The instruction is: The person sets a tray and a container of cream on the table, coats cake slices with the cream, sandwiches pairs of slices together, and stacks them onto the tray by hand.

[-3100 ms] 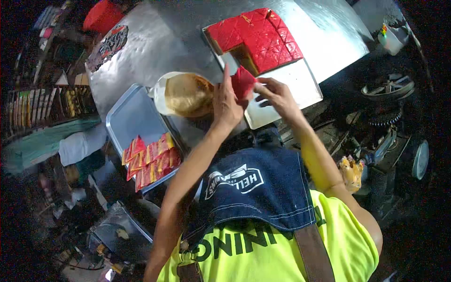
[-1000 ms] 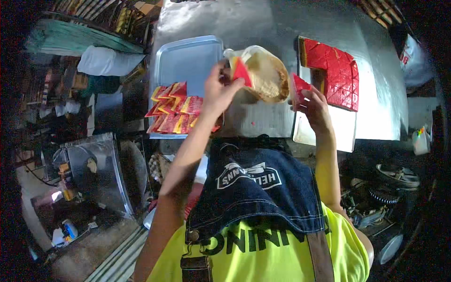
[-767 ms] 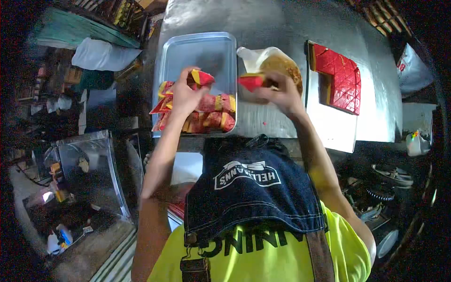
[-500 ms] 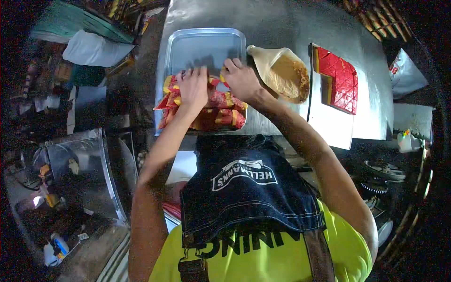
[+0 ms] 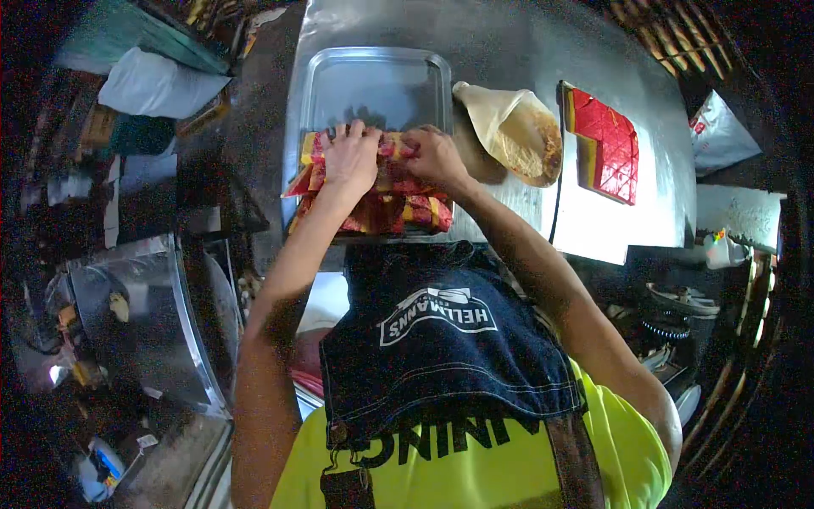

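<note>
While over cake (image 5: 380, 214) — hands (image 5: 350, 161) (image 5: 434, 159) (two)

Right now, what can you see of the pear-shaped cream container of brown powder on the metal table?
The pear-shaped cream container looks like plastic, with a narrow neck and a wide, open body. It holds light brown powder, darker at the wide end. It lies on the grey metal table, between the silvery rectangular tray and the cut, red-topped slab, neck towards the tray. Neither the left hand nor the right hand touches it.
</note>
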`<state>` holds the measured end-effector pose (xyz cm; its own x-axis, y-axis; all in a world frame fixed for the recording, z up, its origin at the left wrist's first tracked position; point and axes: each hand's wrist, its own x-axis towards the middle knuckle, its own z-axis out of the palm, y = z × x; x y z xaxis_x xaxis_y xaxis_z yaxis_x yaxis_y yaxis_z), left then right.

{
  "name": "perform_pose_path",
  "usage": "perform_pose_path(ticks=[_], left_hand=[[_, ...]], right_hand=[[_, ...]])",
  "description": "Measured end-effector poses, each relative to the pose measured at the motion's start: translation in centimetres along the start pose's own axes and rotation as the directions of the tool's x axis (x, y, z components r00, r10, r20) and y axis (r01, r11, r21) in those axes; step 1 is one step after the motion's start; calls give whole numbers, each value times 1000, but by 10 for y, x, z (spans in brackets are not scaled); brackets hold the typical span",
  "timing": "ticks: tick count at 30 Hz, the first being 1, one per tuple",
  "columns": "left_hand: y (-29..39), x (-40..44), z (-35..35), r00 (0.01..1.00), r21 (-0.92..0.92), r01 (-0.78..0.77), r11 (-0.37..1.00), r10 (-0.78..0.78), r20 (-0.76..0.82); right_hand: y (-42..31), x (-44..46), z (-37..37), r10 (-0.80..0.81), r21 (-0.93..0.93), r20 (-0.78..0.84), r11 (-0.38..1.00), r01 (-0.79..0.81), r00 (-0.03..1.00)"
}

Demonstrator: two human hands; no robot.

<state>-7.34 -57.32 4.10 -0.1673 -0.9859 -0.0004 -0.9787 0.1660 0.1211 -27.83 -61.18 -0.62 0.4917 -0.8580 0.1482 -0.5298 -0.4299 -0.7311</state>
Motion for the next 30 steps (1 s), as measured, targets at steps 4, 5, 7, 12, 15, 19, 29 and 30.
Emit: perform_pose_path(ticks=[4,5,7,12,15,19,29,30], left_hand=[[4,-18,-33,977,-147,-82,986,50,-209],[9,-20,-46,925,-351,-141,926,-3,-380],[23,-26,-44,823,-682,-198,704,-258,-505],[108,-19,-87,942,-491,300,-818,172,289],[149,-21,-115,975,-391,210,-896,164,147],[152,-27,-133,993,-711,43,-702,105,-44],[220,-31,-82,978,-944,177,-276,159,137],[225,-28,-84,986,-963,116,-244,143,83]], right_hand=[[-3,-11,-16,148,-42,-18,988,-148,989],[-19,-15,-30,215,50,-29,976,-213,976],[-78,-25,-75,140,177,-124,977,-117,982],[-87,-30,-99,-444,-104,-122,895,433,888],[-57,-47,-129,38,412,-257,908,74,966],[-24,-118,-198,498,765,-54,578,-285,866],[6,-292,-251,447,639,485,406,-654,752],[23,-315,-240,420,735,506,248,-631,754]])
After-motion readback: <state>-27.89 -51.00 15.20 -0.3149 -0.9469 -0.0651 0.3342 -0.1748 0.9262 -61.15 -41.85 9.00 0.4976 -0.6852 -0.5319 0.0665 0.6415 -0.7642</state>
